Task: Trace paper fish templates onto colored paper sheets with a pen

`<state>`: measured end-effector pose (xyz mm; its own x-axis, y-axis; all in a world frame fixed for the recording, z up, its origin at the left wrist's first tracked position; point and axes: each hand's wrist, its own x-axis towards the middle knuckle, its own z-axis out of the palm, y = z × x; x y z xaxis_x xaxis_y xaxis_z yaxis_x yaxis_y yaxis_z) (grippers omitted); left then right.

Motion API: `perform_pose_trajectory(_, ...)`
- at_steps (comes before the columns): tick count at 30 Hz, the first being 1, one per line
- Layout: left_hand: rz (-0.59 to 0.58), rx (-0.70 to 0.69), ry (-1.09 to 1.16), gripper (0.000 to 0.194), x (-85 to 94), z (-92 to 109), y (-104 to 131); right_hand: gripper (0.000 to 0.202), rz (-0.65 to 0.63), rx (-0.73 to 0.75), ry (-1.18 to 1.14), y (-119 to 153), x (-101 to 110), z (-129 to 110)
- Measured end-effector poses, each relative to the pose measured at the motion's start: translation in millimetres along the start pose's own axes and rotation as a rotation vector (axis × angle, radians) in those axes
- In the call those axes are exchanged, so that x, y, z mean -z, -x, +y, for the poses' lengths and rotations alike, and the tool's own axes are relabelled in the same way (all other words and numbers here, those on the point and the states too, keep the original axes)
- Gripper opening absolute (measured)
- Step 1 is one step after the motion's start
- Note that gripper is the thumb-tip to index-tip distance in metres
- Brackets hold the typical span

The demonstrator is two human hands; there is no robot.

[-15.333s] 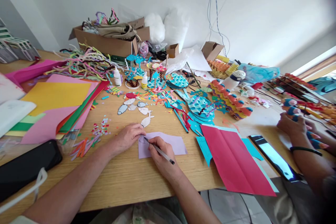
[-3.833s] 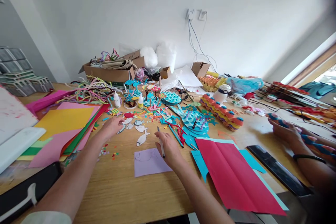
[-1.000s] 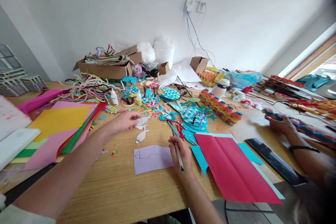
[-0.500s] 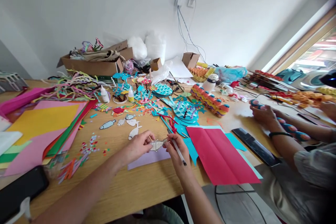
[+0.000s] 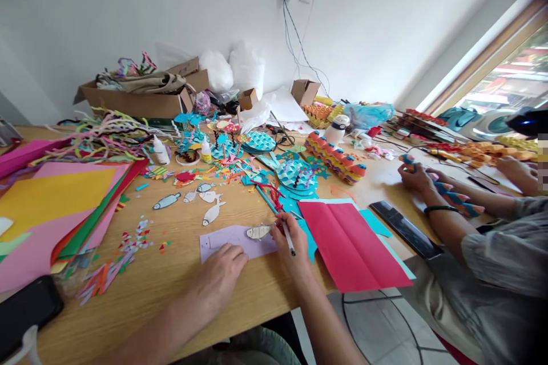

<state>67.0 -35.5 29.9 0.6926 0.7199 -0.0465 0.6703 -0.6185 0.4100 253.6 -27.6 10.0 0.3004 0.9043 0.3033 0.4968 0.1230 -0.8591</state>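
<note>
A strip of purple paper [image 5: 226,235] lies on the table with a faint fish outline drawn at its left part. My left hand [image 5: 226,274] rests on the strip's lower edge, fingers laid down and nothing held. In my right hand [image 5: 293,242] is a pen [image 5: 288,238], gripped with its dark end pointing down toward me. Near the fingertips of that hand, a striped paper fish [image 5: 258,232] lies over the purple strip, its tail at the fingers. Several cut-out paper fish lie beyond, among them a white one [image 5: 213,212] and a blue one [image 5: 166,201].
Red folded paper [image 5: 351,245] overhangs the table edge beside my right hand. Coloured sheets [image 5: 64,194] and a phone [image 5: 29,316] lie left. Paper scraps [image 5: 141,236], glue bottles [image 5: 161,151] and an egg-carton craft [image 5: 336,157] spread across the table. A co-worker's hands [image 5: 417,179] work at right.
The striped fish has gone from between both hands down onto the purple paper. My left hand has let go of it and moved down onto the strip. The right keeps the pen.
</note>
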Motion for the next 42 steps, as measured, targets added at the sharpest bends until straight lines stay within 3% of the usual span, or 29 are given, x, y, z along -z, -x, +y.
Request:
perform_pose_trajectory(4,0.002,0.028,-0.099,0.045,-7.9,6.7,-0.4,0.017,-0.008,0.027,0.06,0.6,-7.5,3.1)
perform_pose_trajectory(8,0.062,0.002,-0.151,0.053,-19.3,-0.2,-4.7,0.019,0.022,0.138,0.192,2.1,-12.0,4.8)
perform_pose_trajectory(12,0.09,0.0,-0.197,0.05,-31.6,-5.7,-14.1,0.023,0.042,0.184,0.284,3.3,-14.9,7.2)
perform_pose_trajectory(19,0.022,0.032,-0.235,0.042,-25.1,1.1,-23.7,0.028,0.036,0.217,0.381,5.9,-19.1,13.1)
perform_pose_trajectory(28,-0.001,0.05,-0.215,0.042,-23.0,1.7,-23.0,0.022,0.057,0.068,0.213,4.9,11.6,6.4)
perform_pose_trajectory(37,0.021,0.052,-0.281,0.041,-15.8,8.6,-21.2,0.019,-0.106,0.019,0.324,13.4,17.0,5.8)
perform_pose_trajectory(42,0.032,0.042,-0.327,0.04,-16.5,9.8,-20.1,0.026,-0.279,0.162,0.401,11.8,11.4,-0.1)
